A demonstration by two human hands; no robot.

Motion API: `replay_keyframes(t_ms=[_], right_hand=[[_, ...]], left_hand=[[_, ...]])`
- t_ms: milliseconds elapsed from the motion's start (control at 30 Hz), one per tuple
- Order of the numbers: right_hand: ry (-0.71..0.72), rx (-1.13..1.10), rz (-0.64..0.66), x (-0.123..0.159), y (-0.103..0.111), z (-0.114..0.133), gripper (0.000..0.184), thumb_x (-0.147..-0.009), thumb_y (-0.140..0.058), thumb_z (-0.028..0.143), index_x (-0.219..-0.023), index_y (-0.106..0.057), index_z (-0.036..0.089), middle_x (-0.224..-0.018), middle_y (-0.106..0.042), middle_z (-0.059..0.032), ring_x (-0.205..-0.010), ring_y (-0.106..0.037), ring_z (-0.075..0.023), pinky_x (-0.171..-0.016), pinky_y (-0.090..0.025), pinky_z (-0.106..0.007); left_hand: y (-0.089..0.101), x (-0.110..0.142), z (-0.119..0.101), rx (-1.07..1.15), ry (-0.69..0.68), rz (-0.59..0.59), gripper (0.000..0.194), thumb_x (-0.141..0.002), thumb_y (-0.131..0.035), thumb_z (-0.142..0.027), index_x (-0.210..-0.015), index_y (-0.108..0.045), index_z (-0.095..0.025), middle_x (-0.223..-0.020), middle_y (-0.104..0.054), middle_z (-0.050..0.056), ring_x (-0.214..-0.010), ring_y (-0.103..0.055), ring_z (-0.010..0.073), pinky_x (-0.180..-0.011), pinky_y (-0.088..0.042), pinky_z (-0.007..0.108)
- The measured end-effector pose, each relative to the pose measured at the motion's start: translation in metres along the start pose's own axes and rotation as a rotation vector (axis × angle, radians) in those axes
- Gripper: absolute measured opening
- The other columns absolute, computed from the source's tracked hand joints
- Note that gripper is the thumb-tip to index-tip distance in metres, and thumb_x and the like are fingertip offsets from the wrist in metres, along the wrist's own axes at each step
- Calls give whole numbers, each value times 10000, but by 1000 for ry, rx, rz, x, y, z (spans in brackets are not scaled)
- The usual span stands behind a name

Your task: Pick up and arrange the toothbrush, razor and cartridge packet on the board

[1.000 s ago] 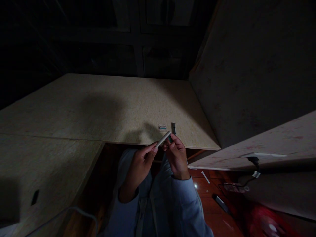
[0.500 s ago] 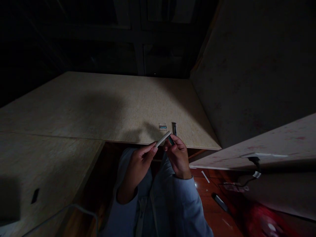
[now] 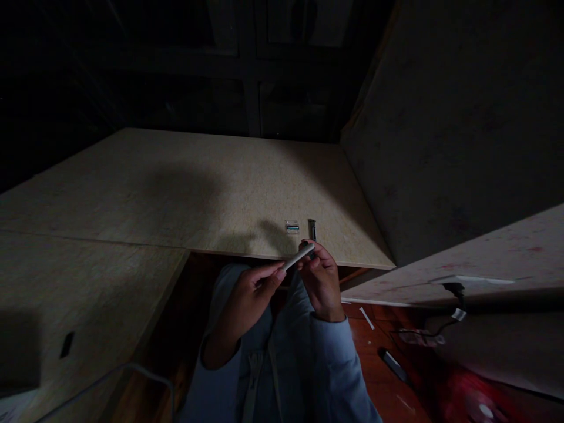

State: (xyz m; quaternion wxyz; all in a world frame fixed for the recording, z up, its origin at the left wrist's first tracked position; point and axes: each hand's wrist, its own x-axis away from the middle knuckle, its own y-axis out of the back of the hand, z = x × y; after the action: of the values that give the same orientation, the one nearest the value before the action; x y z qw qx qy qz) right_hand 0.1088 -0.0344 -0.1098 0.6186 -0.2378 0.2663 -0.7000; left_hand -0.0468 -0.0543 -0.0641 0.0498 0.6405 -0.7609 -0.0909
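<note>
My left hand (image 3: 259, 288) is closed on the near end of a pale, slim handle (image 3: 298, 257). The handle slants up to the right, and its far end reaches in front of the fingers of my right hand (image 3: 322, 282). That hand is closed around a small dark piece (image 3: 305, 243), mostly hidden by fingers and handle; its kind does not show. Whether handle and piece touch, I cannot tell. Just beyond, on the tabletop, lie a small clear case (image 3: 292, 227) with a teal strip in it and a dark razor-like item (image 3: 312, 228).
The pale tabletop (image 3: 247, 188) ends just behind my hands. A second surface (image 3: 110, 282) at left carries a grey cable (image 3: 141, 369) and a small black object (image 3: 66, 345). To the right stands a wall (image 3: 458, 147); on the floor lies a dark, light-edged object (image 3: 393, 364).
The pale handle's far end has moved right and slightly down, now overlapping the right fingers. The dark piece has turned and shows less. Both hands keep their grip.
</note>
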Motion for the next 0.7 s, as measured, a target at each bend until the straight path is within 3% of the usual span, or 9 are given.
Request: replay_keyframes(t_ms=[100,200,333,467,700], right_hand=[[-9,2,17,1,-1,0,490,-594,-925,508,-992,-770,267,-821,-685,-2,-644,-524,-126,-631,-456,-290],[-14,-3,6,1,-1,-2,485,-606,-921,489,-1011,-768,272,-874,-698,-9,-647,-523,-122,-629,-458,-290],[3,-6,-20,0,2,-3,455,-641,-901,493,-1021,-768,280,-884,-691,-11,-647,-508,-122,-620,-462,-284],[-9,-28,-52,0,3,0,470,-623,-916,484,-1019,-775,274,-926,-699,-22,-661,-510,-126,-624,-471,-280],[-15,-67,-12,2,-2,1,476,-616,-923,492,-1015,-777,278,-881,-690,-21,-647,-501,-125,-617,-461,-281]], left_hand=[[-3,-3,0,-62,4,-99,371,-907,-599,-438,-1119,-787,-198,-817,-799,50,-942,-752,252,-844,-602,335],[-5,-4,1,-92,3,-144,369,-908,-595,-439,-1117,-788,-204,-858,-801,55,-938,-748,247,-840,-598,330],[-4,-2,0,-20,-19,-33,359,-898,-622,-453,-1085,-800,-203,-921,-806,58,-905,-745,237,-836,-596,328],[-3,1,-1,43,15,96,400,-906,-619,-463,-1117,-788,-169,-723,-769,40,-798,-733,224,-762,-599,315],[-8,-5,4,-56,5,-107,414,-911,-593,-466,-1114,-789,-164,-726,-766,52,-834,-737,238,-800,-589,326]])
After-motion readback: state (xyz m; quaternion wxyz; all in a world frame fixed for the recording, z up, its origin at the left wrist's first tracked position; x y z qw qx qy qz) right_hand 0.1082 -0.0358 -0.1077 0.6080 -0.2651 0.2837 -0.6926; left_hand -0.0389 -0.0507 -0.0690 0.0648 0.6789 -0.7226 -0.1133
